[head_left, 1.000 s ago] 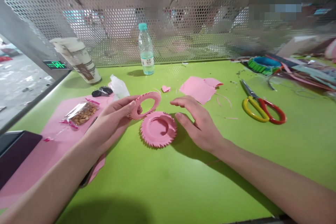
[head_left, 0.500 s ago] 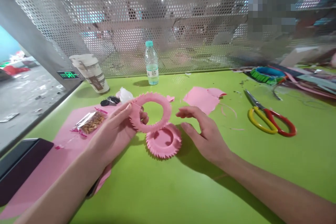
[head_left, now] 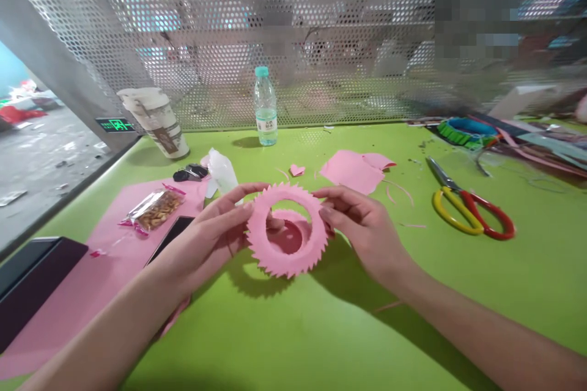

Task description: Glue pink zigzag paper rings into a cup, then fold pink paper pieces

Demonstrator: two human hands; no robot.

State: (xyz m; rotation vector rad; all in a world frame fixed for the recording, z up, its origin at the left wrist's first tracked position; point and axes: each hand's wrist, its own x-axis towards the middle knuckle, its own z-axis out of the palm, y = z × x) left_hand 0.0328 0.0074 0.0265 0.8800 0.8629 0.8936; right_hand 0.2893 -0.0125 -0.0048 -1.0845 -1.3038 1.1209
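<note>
Between my hands a pink paper ring [head_left: 290,264] with a sawtooth outer edge is held up, tilted toward me. My left hand [head_left: 220,223] pinches its left side, with a fingertip showing through the hole. On the right side, the thumb and fingers of my right hand [head_left: 362,226] close on the rim. Behind it, seen through the opening, is a second pink paper piece [head_left: 293,235], mostly hidden by the ring. Whether the two touch, I cannot tell.
Scissors [head_left: 472,211] lie at the right. Pink paper scraps [head_left: 353,170] and a small pink heart [head_left: 297,170] lie beyond my hands. A bottle [head_left: 266,113] and a paper cup [head_left: 158,122] stand at the back. Left are a snack packet [head_left: 156,211] and a dark box [head_left: 39,281].
The ring has moved right and down, now in front of the second piece. My right hand, open and apart before, has closed on the ring's right edge.
</note>
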